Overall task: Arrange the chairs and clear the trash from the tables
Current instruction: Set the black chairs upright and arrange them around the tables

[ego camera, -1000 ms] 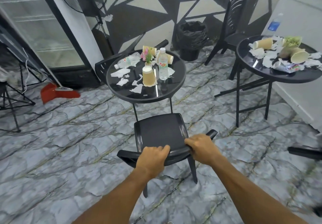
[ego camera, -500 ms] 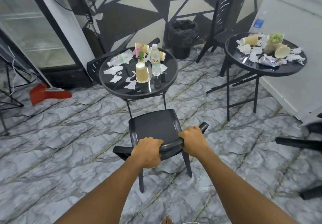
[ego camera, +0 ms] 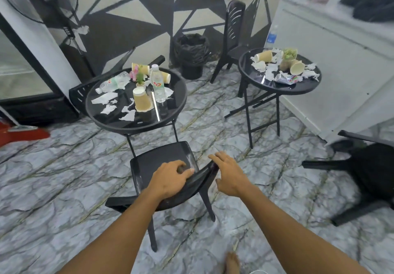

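Head view: black-lined bin [ego camera: 191, 52] upper centre, contents not visible; chair [ego camera: 162, 160] lower centre, its seat at the littered left table [ego camera: 147, 122]; left hand [ego camera: 170, 180] curled over its backrest, right hand [ego camera: 230, 175] fingers spread, gripping nothing, beside the backrest's right end.

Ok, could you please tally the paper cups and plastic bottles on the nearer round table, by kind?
Paper cups: 3 (one upside down, two on their sides)
Plastic bottles: 2 (one standing, one lying)
Total: 5
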